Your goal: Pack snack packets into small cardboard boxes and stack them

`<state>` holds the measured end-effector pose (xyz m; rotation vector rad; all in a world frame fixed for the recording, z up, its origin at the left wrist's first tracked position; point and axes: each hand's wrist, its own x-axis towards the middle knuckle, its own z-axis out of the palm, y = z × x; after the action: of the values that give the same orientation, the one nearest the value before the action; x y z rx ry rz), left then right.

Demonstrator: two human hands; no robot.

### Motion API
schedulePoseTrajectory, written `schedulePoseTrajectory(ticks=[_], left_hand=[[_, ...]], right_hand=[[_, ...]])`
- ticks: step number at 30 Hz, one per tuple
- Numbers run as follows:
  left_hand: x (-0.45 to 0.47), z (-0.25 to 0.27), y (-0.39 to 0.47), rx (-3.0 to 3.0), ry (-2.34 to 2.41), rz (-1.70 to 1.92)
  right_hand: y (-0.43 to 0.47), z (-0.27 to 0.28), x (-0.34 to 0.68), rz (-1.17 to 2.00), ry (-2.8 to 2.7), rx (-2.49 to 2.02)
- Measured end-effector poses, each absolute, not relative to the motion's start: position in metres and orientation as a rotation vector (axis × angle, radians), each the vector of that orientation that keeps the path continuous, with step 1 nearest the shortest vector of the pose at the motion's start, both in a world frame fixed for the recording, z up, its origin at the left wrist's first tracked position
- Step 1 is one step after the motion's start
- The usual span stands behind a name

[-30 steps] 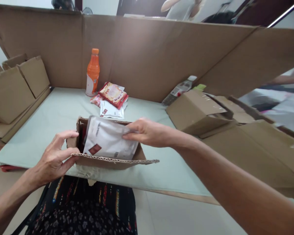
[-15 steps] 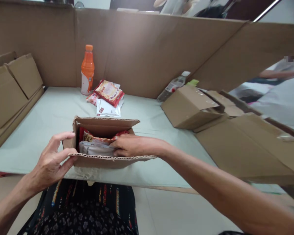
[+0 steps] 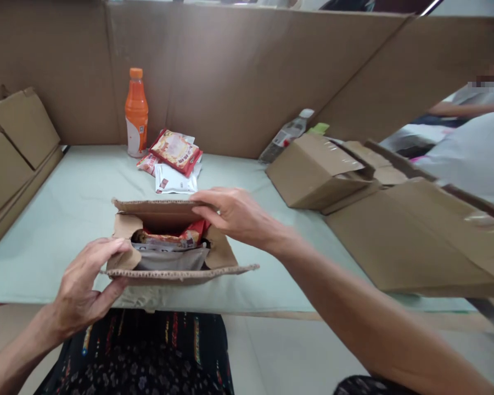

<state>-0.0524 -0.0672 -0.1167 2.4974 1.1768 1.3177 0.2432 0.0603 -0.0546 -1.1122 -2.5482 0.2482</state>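
An open cardboard box [image 3: 223, 251] stands near the table's front edge with its flaps up, the two short ones folded partly inward. Inside, a red snack packet [image 3: 177, 239] lies behind a grey-white pouch [image 3: 168, 259]. My left hand [image 3: 88, 280] grips the box's near left corner, fingers on the short left flap and thumb at the near flap. Between thumb and fingers, my right hand [image 3: 239, 216] pinches the far long flap toward its right end. Beyond the box, a small pile has a red-and-cream packet [image 3: 176, 151] on top and a white packet [image 3: 175, 178] in front.
An orange drink bottle [image 3: 136, 115] stands upright behind the pile. A clear bottle [image 3: 286, 137] leans by cardboard boxes [image 3: 313, 170] at the right. More boxes [image 3: 8, 159] are at the left. A cardboard wall [image 3: 230, 77] closes off the back; another person [image 3: 469, 131] sits beyond it, right.
My right hand has come out of the box and moved up to the far flap. The short side flaps now fold inward. My left hand has shifted slightly onto the left flap.
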Motion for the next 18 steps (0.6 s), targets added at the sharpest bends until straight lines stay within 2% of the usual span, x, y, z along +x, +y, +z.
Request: schedulePoseTrajectory(ticks=[3, 5, 10, 13, 18], left_hand=[[-0.050, -0.112, -0.067, 2.497, 1.315, 1.380], [-0.048, -0.111, -0.065, 2.512, 1.455, 1.407], [-0.051, -0.110, -0.054, 2.554, 1.452, 1.083], [-0.056, -0.112, -0.051, 2.558, 1.364, 1.068], [-0.074, -0.125, -0.053, 2.550, 1.434, 0.991]], right_hand=[[0.050, -0.051, 0.260, 0.567, -2.592, -0.956], [0.036, -0.055, 0.275, 0.638, -2.620, -0.866], [0.011, -0.087, 0.292, 0.374, -2.702, -0.867], [0.017, -0.098, 0.284, 0.229, -2.732, -0.871], [0.049, -0.097, 0.270, 0.328, -2.810, -0.703]])
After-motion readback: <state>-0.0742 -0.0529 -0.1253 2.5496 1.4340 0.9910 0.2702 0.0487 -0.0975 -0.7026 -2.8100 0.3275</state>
